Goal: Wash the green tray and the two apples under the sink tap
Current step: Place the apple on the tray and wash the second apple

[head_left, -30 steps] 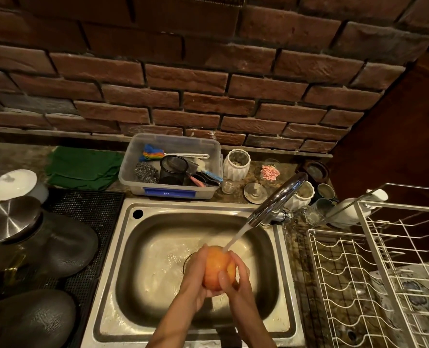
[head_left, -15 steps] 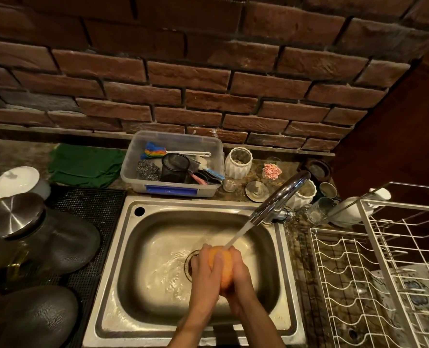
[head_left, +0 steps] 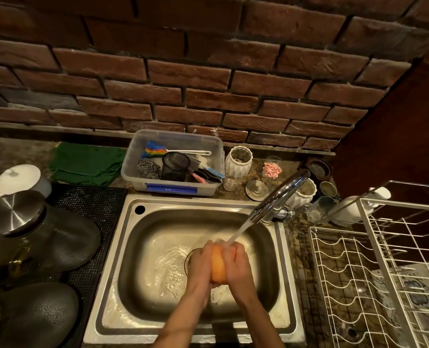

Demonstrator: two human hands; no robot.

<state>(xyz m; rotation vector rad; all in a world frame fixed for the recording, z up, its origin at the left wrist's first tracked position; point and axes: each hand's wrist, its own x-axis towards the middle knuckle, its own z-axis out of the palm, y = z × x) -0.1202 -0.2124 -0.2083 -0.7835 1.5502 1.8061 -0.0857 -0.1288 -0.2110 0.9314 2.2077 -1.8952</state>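
Note:
An orange-yellow apple [head_left: 218, 266] is clasped between both my hands over the steel sink [head_left: 133, 247]. My left hand [head_left: 201, 264] curls round its left side and my right hand [head_left: 238, 264] curls round its right side. Water runs from the chrome tap [head_left: 278, 197] and lands on top of the apple and my fingers. Only a narrow strip of the apple shows between my hands. No green tray and no second apple are in view.
A clear plastic tub [head_left: 173, 189] of scrubbers and brushes stands behind the sink, with a green cloth [head_left: 88, 164] to its left. White jars [head_left: 238, 162] and glasses sit by the tap. A white wire dish rack [head_left: 374, 272] fills the right; dark pots and lids [head_left: 58, 239] sit on the left.
My hands have closed further round the apple and rubbed it under the stream, covering more of it than one second ago.

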